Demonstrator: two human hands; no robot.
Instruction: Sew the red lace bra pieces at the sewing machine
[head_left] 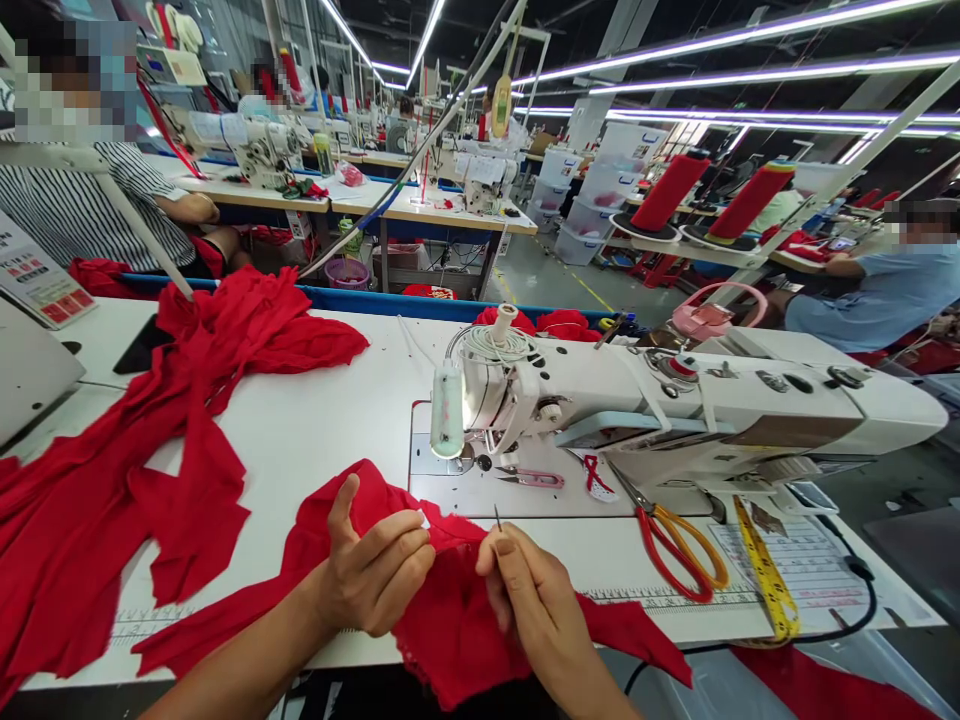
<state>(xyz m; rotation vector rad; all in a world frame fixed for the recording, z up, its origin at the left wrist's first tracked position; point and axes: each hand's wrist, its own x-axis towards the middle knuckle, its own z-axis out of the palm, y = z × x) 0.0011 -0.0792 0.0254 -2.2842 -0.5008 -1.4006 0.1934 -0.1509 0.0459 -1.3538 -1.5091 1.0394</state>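
Note:
A piece of red fabric [450, 610] lies gathered over the table's front edge, in front of the sewing machine [585, 400]. My left hand [382, 565] grips its upper edge between curled fingers, thumb raised; a small white bit [425, 520] shows at the fingertips. Opposite it, my right hand [529, 590] is closed around a thin, dark-tipped tool [497, 517], pointing up; most of this tool is hidden in the fist, so its kind is unclear. Just beyond my hands, pink-handled thread snips [531, 479] rest on the machine bed. The needle area is lit by a lamp [447, 410].
Scissors [679, 550] with red and orange handles and a yellow tape measure [766, 575] lie at right. More red fabric [172, 440] is heaped at left. Thread cones [671, 192] stand behind the machine. People sit at left and right.

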